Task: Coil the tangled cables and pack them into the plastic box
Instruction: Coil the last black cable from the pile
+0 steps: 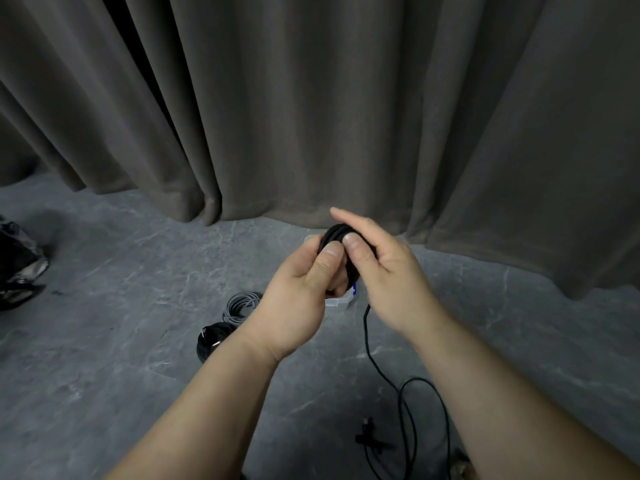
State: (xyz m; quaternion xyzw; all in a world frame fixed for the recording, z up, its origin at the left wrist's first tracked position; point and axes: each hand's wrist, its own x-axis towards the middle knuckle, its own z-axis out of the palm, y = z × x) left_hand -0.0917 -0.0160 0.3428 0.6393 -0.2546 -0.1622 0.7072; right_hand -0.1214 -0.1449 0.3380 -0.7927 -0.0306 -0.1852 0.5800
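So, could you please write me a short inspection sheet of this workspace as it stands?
Surface: grey marbled floor.
Job's things: black coil held in both hands; plastic box on the floor behind the hands, mostly hidden.
Clutter: dark bag-like object at far left, unclear.
Grippers: left hand grips the coil; right hand pinches it.
Cables: loose black tail trails to the floor; grey coil and black coil on floor lie finished.
Surroundings: grey curtain.

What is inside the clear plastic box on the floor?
Mostly hidden: the hands, left and right, and the black cable coil they hold cover the clear plastic box. Only a corner shows, with something blue at it; contents cannot be told.
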